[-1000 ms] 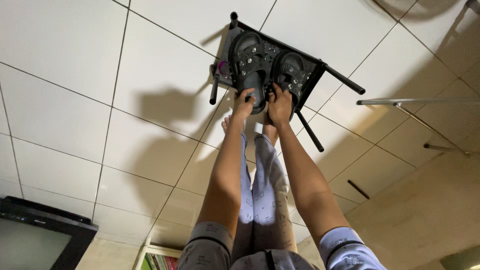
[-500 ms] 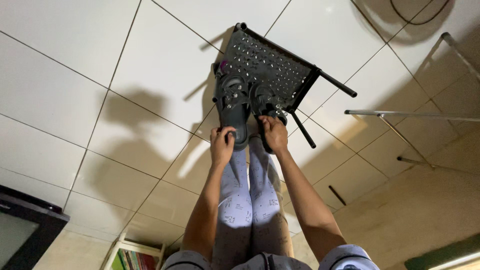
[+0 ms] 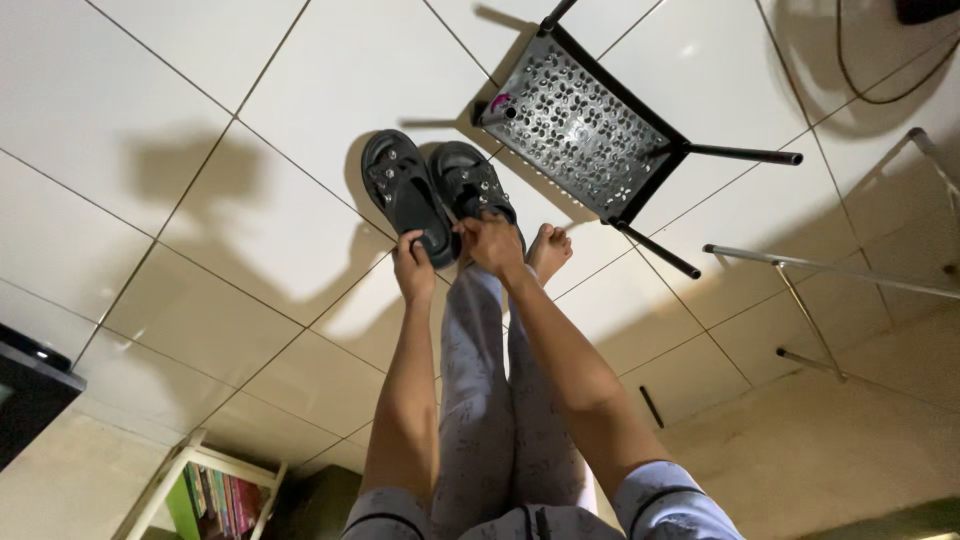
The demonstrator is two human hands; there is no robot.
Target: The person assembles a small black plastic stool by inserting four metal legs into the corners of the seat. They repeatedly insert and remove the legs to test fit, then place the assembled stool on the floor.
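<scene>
The left hand [image 3: 413, 268] pinches the heel of the left black sandal [image 3: 402, 190], while the right hand [image 3: 490, 243] closes its grip on the right black sandal [image 3: 474, 184]. Both sandals lie side by side on the white tiled floor [image 3: 200, 120], just beside a perforated black stool [image 3: 580, 130]; a bare foot [image 3: 549, 250] rests nearby.

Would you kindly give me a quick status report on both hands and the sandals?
Left hand grips left black sandal at heel. Right hand on right black sandal. Bare foot beside it. Black perforated stool close behind.
</scene>
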